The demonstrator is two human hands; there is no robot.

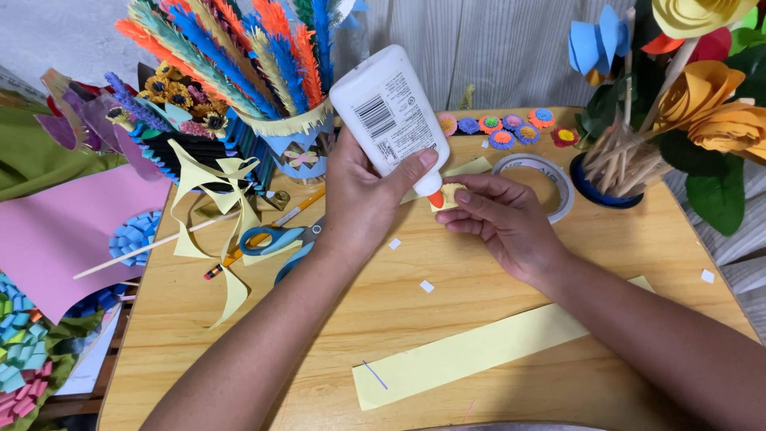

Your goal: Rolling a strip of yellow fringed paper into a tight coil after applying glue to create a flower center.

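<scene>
Left hand (359,199): raised over the table's middle, fingers wrapped tight round the glue bottle (391,112).
Glue bottle: tipped over, long axis slanting, orange nozzle down-right, base up-left toward the far edge.
Right hand (499,219): low over the table (383,319), fingertips pinching a small yellow paper piece (451,194) at the nozzle.
Near edge: long yellow paper strip (479,351).

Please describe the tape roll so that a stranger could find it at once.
Look at the far right part of the wooden table, beside the blue pot of sticks. The tape roll lies flat there, just beyond the right hand. It is the only white ring among colourful paper flowers.
</scene>
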